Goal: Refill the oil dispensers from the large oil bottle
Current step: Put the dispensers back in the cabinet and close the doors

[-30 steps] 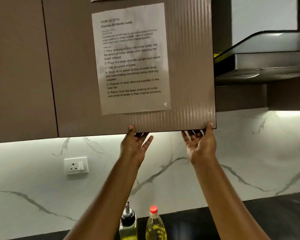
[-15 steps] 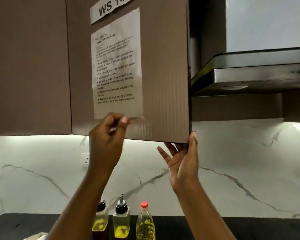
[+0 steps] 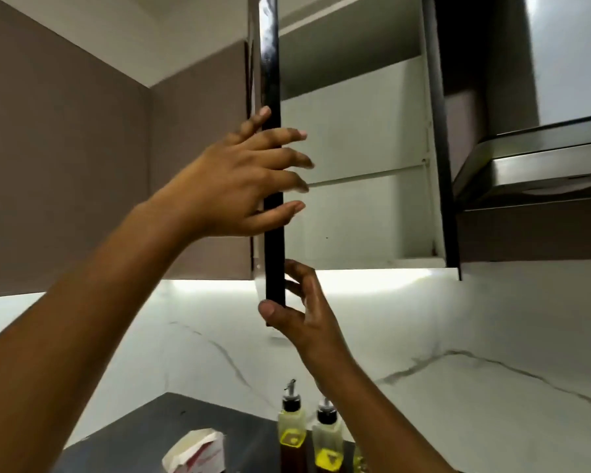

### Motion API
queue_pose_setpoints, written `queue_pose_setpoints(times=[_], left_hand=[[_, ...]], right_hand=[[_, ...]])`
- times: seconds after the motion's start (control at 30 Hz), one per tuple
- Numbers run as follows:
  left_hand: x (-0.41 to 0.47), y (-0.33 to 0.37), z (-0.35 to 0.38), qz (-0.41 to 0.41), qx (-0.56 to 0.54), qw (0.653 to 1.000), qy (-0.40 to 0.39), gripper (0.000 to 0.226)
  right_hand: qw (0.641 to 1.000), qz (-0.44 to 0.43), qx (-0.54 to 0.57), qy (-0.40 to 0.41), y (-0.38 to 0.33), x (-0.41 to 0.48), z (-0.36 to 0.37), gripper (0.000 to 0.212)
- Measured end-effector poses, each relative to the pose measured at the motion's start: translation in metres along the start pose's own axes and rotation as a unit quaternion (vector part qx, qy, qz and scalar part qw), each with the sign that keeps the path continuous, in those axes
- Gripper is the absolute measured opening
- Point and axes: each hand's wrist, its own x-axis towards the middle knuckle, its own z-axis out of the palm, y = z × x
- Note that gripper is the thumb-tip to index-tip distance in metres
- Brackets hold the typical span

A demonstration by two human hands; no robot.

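Two oil dispensers stood upright on the dark countertop (image 3: pixel 144 435) at the bottom centre of the head view, close beside each other and near the white marbled backsplash (image 3: pixel 458 319). The left dispenser (image 3: pixel 291 428) had a clear square body, a black collar and a metal pour spout; yellow oil showed in a low band over a dark lower part. The right dispenser (image 3: pixel 326 438) was of the same form, with yellow oil low in its body, and the right forearm partly covered it. A sliver of a third yellowish container showed just right of it; what it was could not be told. A white and red carton (image 3: pixel 195 450) lay on the countertop to the left, apart from the dispensers.

The cabinet door (image 3: pixel 273 199) stood edge-on to the camera, and white shelves (image 3: pixel 355 179) were exposed inside. The left hand (image 3: pixel 239 186) lay on the door's outer face with its fingers spread and reaching past the edge, not closed around anything. The right hand (image 3: pixel 301 312) gripped the door's lower corner, thumb in front and fingers behind. A range hood (image 3: pixel 533 165) hung to the right.

Half a second earlier the door was only partly swung out, its printed sheet still readable, with the left hand on that sheet. The red-capped bottle then in view was no longer identifiable.
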Motion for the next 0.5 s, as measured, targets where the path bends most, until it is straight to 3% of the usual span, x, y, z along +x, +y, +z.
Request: queue_pose_setpoints(times=[0.17,0.3,0.5], left_hand=[[-0.049,-0.031,-0.029,-0.003,0.048,0.995,-0.089,0.052],[-0.09,-0.059,-0.044,-0.01,0.085,0.984,-0.157,0.062],[-0.13,-0.087,-0.045,-0.014,0.135,0.958,-0.252,0.058]], right_hand=[[0.997,-0.007,-0.043,-0.061,0.001,0.02,0.058,0.097],[0.991,-0.06,-0.111,-0.049,0.007,0.031,0.112,0.108],[0.983,-0.088,-0.16,-0.013,0.018,0.047,0.175,0.115]])
